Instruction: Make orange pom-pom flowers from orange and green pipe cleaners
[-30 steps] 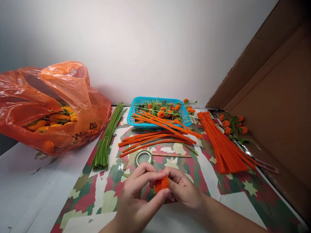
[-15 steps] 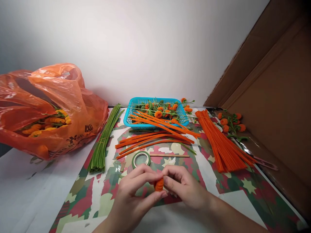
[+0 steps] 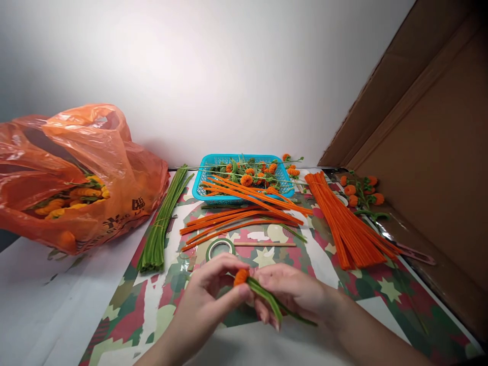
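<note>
Between the thumb and fingers of my left hand [image 3: 215, 290] is a small ribbed orange pipe-cleaner ball [image 3: 241, 277], pumpkin-like in shape. Two green pipe-cleaner stems [image 3: 269, 296] come out of its right side and hang down toward the lower right. My right hand [image 3: 293, 290] is closed at the base of these stems, right beside the ball, its lower fingers curled behind them. Just beyond my hands lie a roll of green tape [image 3: 211, 250] and a thin wooden stick [image 3: 265, 244].
Loose orange pipe cleaners [image 3: 240, 216] lie before a blue basket [image 3: 196, 190] of finished orange pieces. A green bundle [image 3: 156, 244] lies left, an orange bundle [image 3: 351, 234] right. An orange plastic bag [image 3: 125, 168] stands far left, cardboard [image 3: 427, 142] at right.
The orange ball has been turned, so its green stems now show, pointing to the lower right. My right hand has shifted from the ball's edge to the stems.
</note>
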The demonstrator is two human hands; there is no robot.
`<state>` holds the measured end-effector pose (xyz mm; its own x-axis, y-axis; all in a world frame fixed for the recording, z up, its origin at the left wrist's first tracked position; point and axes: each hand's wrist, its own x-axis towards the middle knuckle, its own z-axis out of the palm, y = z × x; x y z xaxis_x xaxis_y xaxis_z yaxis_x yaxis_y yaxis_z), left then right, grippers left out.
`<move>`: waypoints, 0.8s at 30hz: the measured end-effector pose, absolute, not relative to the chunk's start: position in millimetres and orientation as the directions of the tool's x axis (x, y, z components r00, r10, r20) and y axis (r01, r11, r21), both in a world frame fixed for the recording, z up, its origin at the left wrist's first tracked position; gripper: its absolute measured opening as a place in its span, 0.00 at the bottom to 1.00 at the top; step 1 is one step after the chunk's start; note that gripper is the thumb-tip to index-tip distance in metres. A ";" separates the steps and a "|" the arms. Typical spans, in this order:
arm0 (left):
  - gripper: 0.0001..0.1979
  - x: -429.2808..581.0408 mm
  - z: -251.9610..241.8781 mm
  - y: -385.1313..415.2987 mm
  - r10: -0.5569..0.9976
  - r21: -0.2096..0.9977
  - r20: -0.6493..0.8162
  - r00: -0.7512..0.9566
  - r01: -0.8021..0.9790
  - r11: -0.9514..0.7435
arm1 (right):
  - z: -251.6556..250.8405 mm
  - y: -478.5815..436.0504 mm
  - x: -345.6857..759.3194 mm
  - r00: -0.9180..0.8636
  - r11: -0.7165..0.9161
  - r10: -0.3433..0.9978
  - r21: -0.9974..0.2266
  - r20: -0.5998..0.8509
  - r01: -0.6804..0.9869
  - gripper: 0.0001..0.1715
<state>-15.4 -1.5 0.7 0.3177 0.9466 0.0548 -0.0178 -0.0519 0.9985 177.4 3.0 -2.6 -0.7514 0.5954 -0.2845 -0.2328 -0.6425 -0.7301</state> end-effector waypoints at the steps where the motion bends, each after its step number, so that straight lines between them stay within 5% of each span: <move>1: 0.10 -14.2 -0.1 -1.1 0.952 0.992 -0.056 0.300 -0.092 0.088 | -1.5 5.3 181.2 -0.760 -0.621 0.592 -0.753 -0.270 -0.216 0.22; 4: 0.13 -11.0 -0.5 -0.2 0.936 0.937 -0.268 0.229 -0.162 0.308 | 2.2 12.4 192.6 -0.751 -0.556 0.597 -0.821 -0.282 -0.134 0.20; 7: 0.13 -8.7 1.7 -0.1 0.940 0.944 -0.274 0.205 -0.130 0.303 | 3.3 14.4 194.4 -0.623 -0.394 0.731 -0.917 -0.279 -0.053 0.14; 11: 0.13 -7.1 0.8 0.3 0.930 0.942 -0.275 0.244 -0.123 0.311 | -0.5 6.4 178.4 -0.382 -0.035 0.923 -0.999 -0.033 0.001 0.17; 14: 0.13 -7.2 -4.7 1.6 0.901 0.932 -0.287 0.324 -0.124 0.342 | -5.2 0.3 165.7 -0.278 0.195 0.947 -0.977 0.164 0.089 0.05; 24: 0.14 -8.1 -5.9 1.5 0.931 0.971 -0.196 0.307 -0.070 0.228 | -7.1 -5.9 161.1 -0.208 0.259 0.947 -0.965 0.246 0.039 0.02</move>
